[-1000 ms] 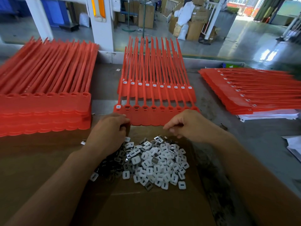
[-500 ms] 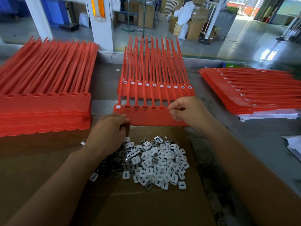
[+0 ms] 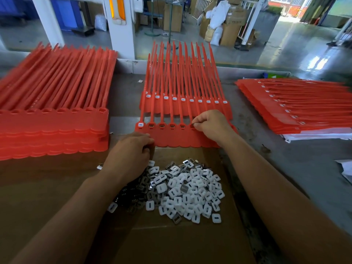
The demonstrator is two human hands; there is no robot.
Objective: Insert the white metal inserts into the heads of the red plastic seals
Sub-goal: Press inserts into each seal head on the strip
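Observation:
A strip of joined red seals point(image 3: 177, 137) lies in front of me, heads in a row. The leftmost head holds a white piece; several heads beside it hold dark metal pieces. My right hand point(image 3: 211, 125) pinches a small insert at the sixth head from the left. My left hand point(image 3: 129, 155) rests curled at the strip's lower left edge, over the pile of white and metal inserts point(image 3: 186, 189); what it holds is hidden. A second strip point(image 3: 184, 103) behind has white pieces in all its heads.
The inserts lie on a brown cardboard sheet point(image 3: 171, 241). A tall stack of red seals point(image 3: 53, 126) stands at the left, another stack point(image 3: 297, 111) lies at the right on white paper. The grey table's back rim point(image 3: 247, 70) borders the factory floor.
My right hand has moved up from the insert pile to the seal strip and now presses at a head. My left hand has stayed at the pile's upper left.

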